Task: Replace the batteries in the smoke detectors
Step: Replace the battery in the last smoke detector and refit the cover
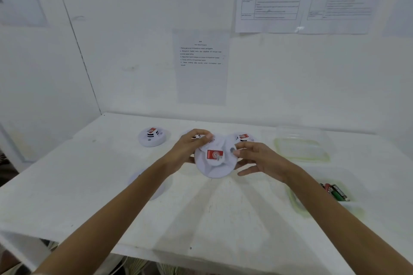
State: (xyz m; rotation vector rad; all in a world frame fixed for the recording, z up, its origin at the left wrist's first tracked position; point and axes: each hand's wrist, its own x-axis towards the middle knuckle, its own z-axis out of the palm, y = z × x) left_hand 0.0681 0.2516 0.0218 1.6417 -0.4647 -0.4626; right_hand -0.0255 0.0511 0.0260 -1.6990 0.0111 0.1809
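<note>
**Item 1.** A round white plastic smoke detector with a red label (214, 159) is held just above the white table (201, 219), near its middle. It is tilted toward the camera, with the labelled raised centre facing up.

**Item 2.** The left hand (190, 149) is curled round the far left edge of the held detector and grips it.

**Item 3.** The right hand (261, 161) pinches the right edge of the same detector between thumb and forefinger. Its lower fingers are stretched out beneath.

**Item 4.** A second white smoke detector (152, 137) is set flat on the table, at the back left and well apart from the hands.

**Item 5.** A third white smoke detector (243, 137) is set on the table just behind the right hand.

**Item 6.** A fourth detector (197, 136) is mostly hidden behind the fingers of the left hand, and little of it can be made out.

**Item 7.** A pale round disc (159, 190) lies on the table and is partly covered by the left forearm.

**Item 8.** A shallow clear plastic tray (295, 202) stands at the right, under the right forearm. Green, red and black cylindrical batteries (335, 192) are laid in it.

**Item 9.** A clear plastic container with a yellowish rim (324, 158) stands at the back right.

**Item 10.** Printed paper sheets (201, 67) are fixed to the white wall behind the table.
</note>
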